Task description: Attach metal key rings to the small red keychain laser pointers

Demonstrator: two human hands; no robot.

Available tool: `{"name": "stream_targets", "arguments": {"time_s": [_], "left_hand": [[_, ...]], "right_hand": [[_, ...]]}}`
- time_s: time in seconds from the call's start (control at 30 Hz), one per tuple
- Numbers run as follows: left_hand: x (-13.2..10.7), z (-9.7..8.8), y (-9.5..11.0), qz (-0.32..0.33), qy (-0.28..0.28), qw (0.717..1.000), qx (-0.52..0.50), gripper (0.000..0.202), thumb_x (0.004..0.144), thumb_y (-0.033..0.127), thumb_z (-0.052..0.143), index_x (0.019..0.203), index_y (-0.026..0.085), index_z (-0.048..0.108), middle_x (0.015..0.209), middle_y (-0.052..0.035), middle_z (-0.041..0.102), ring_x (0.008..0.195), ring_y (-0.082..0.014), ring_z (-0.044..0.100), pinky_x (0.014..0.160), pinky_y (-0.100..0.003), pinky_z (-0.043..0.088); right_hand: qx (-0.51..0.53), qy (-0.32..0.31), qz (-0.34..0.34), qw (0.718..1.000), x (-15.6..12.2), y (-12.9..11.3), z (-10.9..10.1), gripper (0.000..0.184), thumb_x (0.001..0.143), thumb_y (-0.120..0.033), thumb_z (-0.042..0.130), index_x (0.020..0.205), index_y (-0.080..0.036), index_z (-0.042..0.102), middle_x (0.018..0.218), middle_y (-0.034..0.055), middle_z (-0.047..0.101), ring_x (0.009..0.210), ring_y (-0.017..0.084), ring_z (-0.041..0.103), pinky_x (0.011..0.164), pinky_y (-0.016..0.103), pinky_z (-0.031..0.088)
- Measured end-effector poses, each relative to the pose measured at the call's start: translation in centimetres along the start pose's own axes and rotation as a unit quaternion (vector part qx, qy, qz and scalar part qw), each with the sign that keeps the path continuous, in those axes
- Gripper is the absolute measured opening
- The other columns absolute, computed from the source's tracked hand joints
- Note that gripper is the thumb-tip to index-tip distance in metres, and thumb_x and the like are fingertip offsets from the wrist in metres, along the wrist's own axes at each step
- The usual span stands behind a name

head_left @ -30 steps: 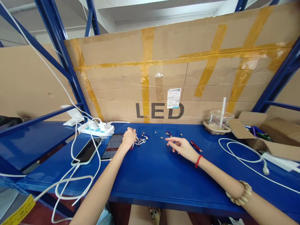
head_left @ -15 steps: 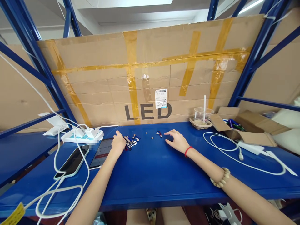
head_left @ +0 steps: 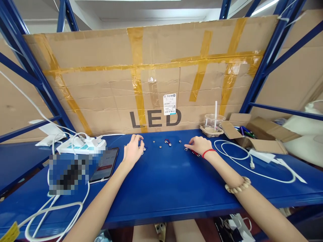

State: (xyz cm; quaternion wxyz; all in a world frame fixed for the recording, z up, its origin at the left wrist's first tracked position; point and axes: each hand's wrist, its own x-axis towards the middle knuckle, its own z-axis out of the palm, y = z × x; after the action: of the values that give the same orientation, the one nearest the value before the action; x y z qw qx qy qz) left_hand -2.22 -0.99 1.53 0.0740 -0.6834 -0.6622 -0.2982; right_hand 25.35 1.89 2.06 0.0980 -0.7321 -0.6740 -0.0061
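Note:
At the left of the small parts is my left hand (head_left: 133, 148), its fingers curled down to the tabletop. A few silver and blue bits (head_left: 145, 148) show beside its fingertips, but most of what lies under it is hidden. My right hand (head_left: 199, 145), palm down, has thumb and fingers drawn together at a red and dark clip (head_left: 194, 153) with a silver ring (head_left: 186, 149), partly covered by the hand. Between the hands lie a red and blue clip with a silver end (head_left: 168, 143), a small silver piece (head_left: 180, 141) and small round metal discs (head_left: 160, 147).
A phone (head_left: 106, 164) and a white power strip (head_left: 80, 145) with looping cables are on the left. A plastic cup with a straw (head_left: 214, 122), an open carton (head_left: 267, 147) and a white cable (head_left: 272, 179) are on the right. Cardboard (head_left: 108, 97) walls the back of the blue table (head_left: 161, 191).
My left hand has moved over the pile of small parts, covering most of it. My right hand has shifted right, and a red and dark clip now shows beneath it. The view has turned slightly.

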Motion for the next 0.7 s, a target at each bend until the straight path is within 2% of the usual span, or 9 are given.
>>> {"name": "stream_targets", "arguments": {"time_s": [0.13, 0.2, 0.27, 0.37, 0.53, 0.6, 0.7], "left_hand": [[-1.0, 0.6, 1.4, 0.070, -0.049, 0.996, 0.004, 0.018, 0.085, 0.025, 0.034, 0.092, 0.024, 0.051, 0.099, 0.0017, 0.054, 0.062, -0.0093, 0.056, 0.056, -0.023, 0.038], [-1.4, 1.0, 1.9, 0.103, -0.068, 0.992, 0.006, 0.018, 0.085, 0.024, 0.033, 0.091, 0.023, 0.051, 0.100, 0.0015, 0.053, 0.068, -0.0107, 0.058, 0.055, -0.022, 0.038], [-1.7, 1.4, 2.3, 0.128, -0.091, 0.988, 0.005, 0.019, 0.085, 0.024, 0.033, 0.092, 0.024, 0.050, 0.100, 0.0012, 0.053, 0.072, -0.0118, 0.058, 0.055, -0.022, 0.038], [-2.0, 1.7, 2.6, 0.152, -0.130, 0.980, -0.002, 0.020, 0.085, 0.024, 0.031, 0.093, 0.024, 0.050, 0.101, 0.0006, 0.053, 0.070, -0.0114, 0.057, 0.056, -0.021, 0.040], [-2.1, 1.7, 2.8, 0.173, -0.133, 0.976, -0.006, 0.020, 0.086, 0.025, 0.031, 0.094, 0.024, 0.049, 0.101, 0.0008, 0.053, 0.070, -0.0116, 0.058, 0.056, -0.022, 0.040], [-2.3, 1.6, 2.9, 0.175, -0.134, 0.975, -0.005, 0.020, 0.087, 0.026, 0.031, 0.095, 0.024, 0.049, 0.103, 0.0006, 0.053, 0.069, -0.0114, 0.058, 0.056, -0.022, 0.040], [-2.4, 1.5, 3.1, 0.191, -0.142, 0.971, -0.003, 0.022, 0.088, 0.032, 0.031, 0.098, 0.024, 0.049, 0.106, 0.0004, 0.053, 0.070, -0.0120, 0.059, 0.054, -0.021, 0.040]], "right_hand": [[0.016, -0.011, -0.017, 1.000, 0.2, 0.1, 0.6, 0.022, 0.075, -0.036, 0.058, 0.090, -0.022, 0.066, 0.090, 0.0070, 0.066, 0.086, 0.022, 0.060, 0.067, 0.029, 0.043], [0.032, -0.010, -0.034, 0.999, 0.2, 0.0, 1.0, 0.021, 0.077, -0.034, 0.055, 0.090, -0.023, 0.066, 0.087, 0.0055, 0.066, 0.085, 0.021, 0.060, 0.066, 0.028, 0.043], [0.053, -0.011, -0.053, 0.997, 0.1, -0.3, 1.4, 0.019, 0.077, -0.033, 0.055, 0.089, -0.024, 0.065, 0.082, 0.0036, 0.067, 0.083, 0.020, 0.061, 0.064, 0.027, 0.043], [0.088, -0.007, -0.085, 0.992, -0.1, -0.8, 2.1, 0.017, 0.075, -0.028, 0.056, 0.090, -0.025, 0.064, 0.076, 0.0007, 0.067, 0.079, 0.020, 0.061, 0.062, 0.027, 0.043], [0.166, 0.031, -0.130, 0.977, -0.2, -1.5, 2.7, 0.025, 0.083, -0.031, 0.045, 0.104, -0.024, 0.057, 0.084, -0.0005, 0.066, 0.070, 0.014, 0.061, 0.064, 0.026, 0.046], [0.258, 0.054, -0.157, 0.952, -0.3, -1.8, 2.8, 0.027, 0.083, -0.033, 0.044, 0.104, -0.022, 0.056, 0.084, -0.0002, 0.064, 0.061, 0.011, 0.060, 0.062, 0.024, 0.047], [0.420, 0.063, -0.212, 0.880, -0.8, -2.6, 2.7, 0.028, 0.079, -0.033, 0.050, 0.101, -0.018, 0.057, 0.082, 0.0021, 0.062, 0.063, 0.011, 0.059, 0.058, 0.023, 0.047]]}}
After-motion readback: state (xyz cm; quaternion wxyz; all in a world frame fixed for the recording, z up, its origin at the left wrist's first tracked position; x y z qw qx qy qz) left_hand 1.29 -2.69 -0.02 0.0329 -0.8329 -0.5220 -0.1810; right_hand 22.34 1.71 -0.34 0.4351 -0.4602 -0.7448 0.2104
